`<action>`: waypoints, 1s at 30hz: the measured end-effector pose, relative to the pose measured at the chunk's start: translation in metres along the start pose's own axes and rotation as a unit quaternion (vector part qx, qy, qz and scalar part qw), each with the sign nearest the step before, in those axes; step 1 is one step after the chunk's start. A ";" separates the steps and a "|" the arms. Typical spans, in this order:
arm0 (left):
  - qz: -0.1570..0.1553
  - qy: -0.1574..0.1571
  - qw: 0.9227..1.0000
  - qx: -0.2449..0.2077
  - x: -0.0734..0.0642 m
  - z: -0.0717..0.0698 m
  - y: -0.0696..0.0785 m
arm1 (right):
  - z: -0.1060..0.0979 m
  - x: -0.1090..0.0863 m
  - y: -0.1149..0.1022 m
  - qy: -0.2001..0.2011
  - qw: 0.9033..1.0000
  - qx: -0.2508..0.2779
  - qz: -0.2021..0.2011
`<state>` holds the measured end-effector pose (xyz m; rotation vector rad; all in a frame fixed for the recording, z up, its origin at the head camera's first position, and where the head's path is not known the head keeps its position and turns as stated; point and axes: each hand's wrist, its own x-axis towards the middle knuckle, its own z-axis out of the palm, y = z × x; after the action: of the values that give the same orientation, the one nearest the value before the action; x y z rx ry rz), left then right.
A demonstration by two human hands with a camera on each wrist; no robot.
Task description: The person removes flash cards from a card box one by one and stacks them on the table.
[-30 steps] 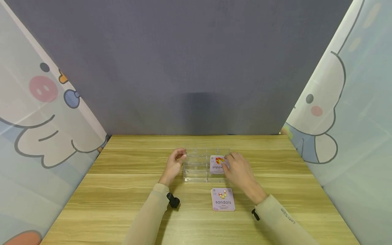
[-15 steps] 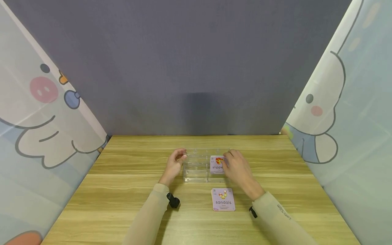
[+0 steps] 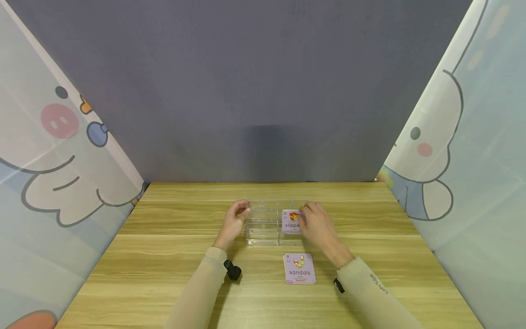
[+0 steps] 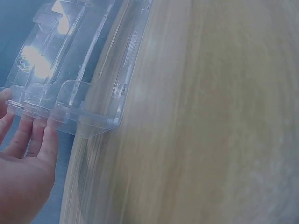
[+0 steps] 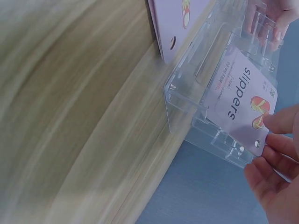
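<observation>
A clear plastic display rack (image 3: 263,235) with stepped slots stands on the table. My left hand (image 3: 233,224) holds its left end; the left wrist view shows fingertips at the side panel (image 4: 93,120). At the rack's right half, my right hand (image 3: 322,230) pinches a lilac flashcard (image 5: 240,95) between thumb and fingers. This card reads "slippers" and bears a red and yellow drawing. It leans in the rack, its right part covered by my fingers in the head view. In front of the rack lies a small stack of cards (image 3: 299,269), the top one reading "sandals".
The wood-grain table (image 3: 164,283) ends at a dark grey panel (image 3: 263,91) behind the rack. Cartoon-printed curtains (image 3: 485,173) flank both sides. Each wrist wears a small black device, such as the left wrist camera (image 3: 233,270).
My right hand and forearm have shifted slightly left, covering a bit more of the slippers card. The left hand, rack and sandals stack keep their places.
</observation>
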<state>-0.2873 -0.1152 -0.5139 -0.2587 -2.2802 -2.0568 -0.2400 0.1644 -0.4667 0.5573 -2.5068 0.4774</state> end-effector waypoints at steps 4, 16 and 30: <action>0.001 0.003 1.000 0.003 0.000 0.000 0.000 | 0.001 0.000 0.001 -0.004 1.000 0.002 -0.001; -0.002 0.002 1.000 0.005 -0.001 0.000 0.001 | 0.002 0.000 0.001 -0.007 1.000 0.012 0.004; 0.003 0.008 1.000 0.013 -0.002 0.000 0.001 | 0.002 0.001 -0.001 -0.021 0.999 0.017 0.018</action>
<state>-0.2854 -0.1150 -0.5134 -0.2471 -2.2914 -2.0174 -0.2411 0.1626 -0.4671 0.5417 -2.5573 0.5266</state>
